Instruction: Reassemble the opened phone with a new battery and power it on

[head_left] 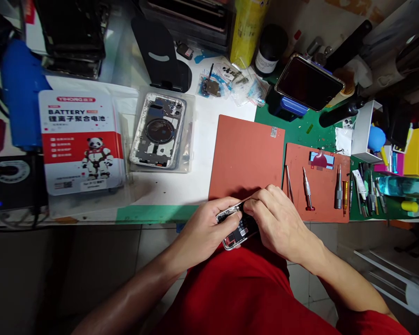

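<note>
Clasping an opened phone [240, 233] are left fingers [229, 225]; right fingers [257, 205] curl at its edge, grip unclear.

Opened phone [240, 237], held at the worktop's [160, 213] near edge. Slim, pale frame [227, 248], corners rounded. Interior [252, 227] exposed, mostly black; small white label [244, 231] inside, reddish patch [231, 239] toward the lower-left corner. Lies aslant, lower edge rising rightward, open side facing up. Upper right portion hidden from view.
</note>
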`<state>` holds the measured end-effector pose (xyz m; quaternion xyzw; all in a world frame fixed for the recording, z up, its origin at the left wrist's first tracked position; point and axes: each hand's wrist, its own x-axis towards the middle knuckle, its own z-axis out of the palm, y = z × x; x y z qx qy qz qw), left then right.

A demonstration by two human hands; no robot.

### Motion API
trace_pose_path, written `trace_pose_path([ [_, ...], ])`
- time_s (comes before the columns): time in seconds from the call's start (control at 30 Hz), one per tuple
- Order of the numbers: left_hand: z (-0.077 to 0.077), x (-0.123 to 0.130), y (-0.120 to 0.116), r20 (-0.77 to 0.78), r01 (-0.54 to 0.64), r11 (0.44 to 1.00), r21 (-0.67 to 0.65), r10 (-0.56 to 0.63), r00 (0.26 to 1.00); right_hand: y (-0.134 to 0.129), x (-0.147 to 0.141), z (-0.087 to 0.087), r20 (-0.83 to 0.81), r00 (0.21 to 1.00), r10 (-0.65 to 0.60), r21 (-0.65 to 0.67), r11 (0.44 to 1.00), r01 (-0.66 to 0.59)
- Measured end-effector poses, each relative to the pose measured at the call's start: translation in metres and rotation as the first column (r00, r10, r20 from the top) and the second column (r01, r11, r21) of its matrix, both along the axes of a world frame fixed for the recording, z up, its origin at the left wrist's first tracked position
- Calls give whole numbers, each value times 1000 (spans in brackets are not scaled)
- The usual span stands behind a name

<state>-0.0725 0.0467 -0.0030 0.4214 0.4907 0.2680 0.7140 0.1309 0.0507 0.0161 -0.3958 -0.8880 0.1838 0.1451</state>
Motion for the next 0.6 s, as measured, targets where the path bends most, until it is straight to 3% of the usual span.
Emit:
trace_pose_path([
  [0.17, -5, 0, -1, -8, -15, 999, 47, 15, 1000, -1, 2, 1, -88, 995, -55, -16, 998, 54],
  [0.27, -7, -1, -3, -19, -23, 998, 50, 24, 1000, -12, -2, 5, -294, 909, -297, -170, 952, 256],
  [0.3, -8, -1, -4, -25, -22, 998, 56, 23, 999, -16, -5, 7, -342, 836, -429, -266, 898, 351],
  [0.37, -9, -1, -6, -36, -22, 996, 83, 25, 999, -25, -13, 8, -365, 633, -682, -501, 717, 484],
  [0.43, -9, 0, -9, -62, -17, 992, 127, 26, 998, -30, -23, 6, -322, 437, -840, -710, 520, 475],
  [0.47, -9, 1, -10, -77, -12, 988, 152, 24, 997, -31, -27, 4, -299, 368, -881, -780, 447, 438],
  [0.53, -9, 2, -11, -111, 6, 981, 196, 16, 994, -32, -32, 0, -272, 282, -920, -847, 368, 384],
  [0.6, -8, 2, -12, -136, 21, 975, 221, 10, 991, -30, -34, -3, -271, 250, -930, -859, 350, 373],
])
